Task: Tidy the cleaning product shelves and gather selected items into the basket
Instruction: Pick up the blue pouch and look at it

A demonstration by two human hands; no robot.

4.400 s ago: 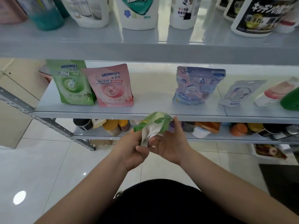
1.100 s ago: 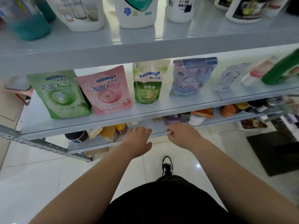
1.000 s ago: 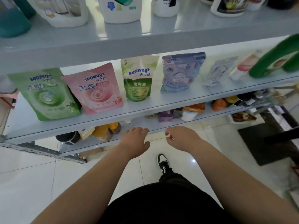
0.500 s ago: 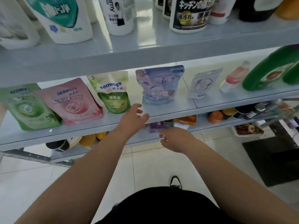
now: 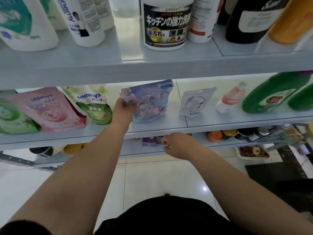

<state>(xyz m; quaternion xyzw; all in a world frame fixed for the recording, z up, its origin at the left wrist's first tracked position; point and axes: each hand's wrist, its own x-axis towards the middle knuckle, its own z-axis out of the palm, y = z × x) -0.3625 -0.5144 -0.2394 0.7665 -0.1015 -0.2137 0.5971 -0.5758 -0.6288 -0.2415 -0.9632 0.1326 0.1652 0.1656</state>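
The left hand (image 5: pixel 122 107) is pinching the top left corner of a lilac and blue pouch (image 5: pixel 152 106), thumb and fingers closed on the film. The pouch is standing on its base near the middle of the middle shelf (image 5: pixel 169 128), a little back from the front edge. Its long axis is running up and down and its printed face is turning toward the front edge. It is glossy soft plastic, bulging low down with pink and pale blue lumps. A green and white seaways pouch (image 5: pixel 94 106) is standing just beside it toward the left end, and a flat pale pouch (image 5: pixel 194 102) is leaning toward the right end. The right hand (image 5: pixel 176 145) is hovering below the front edge, fingers loosely curled, gripping nothing.
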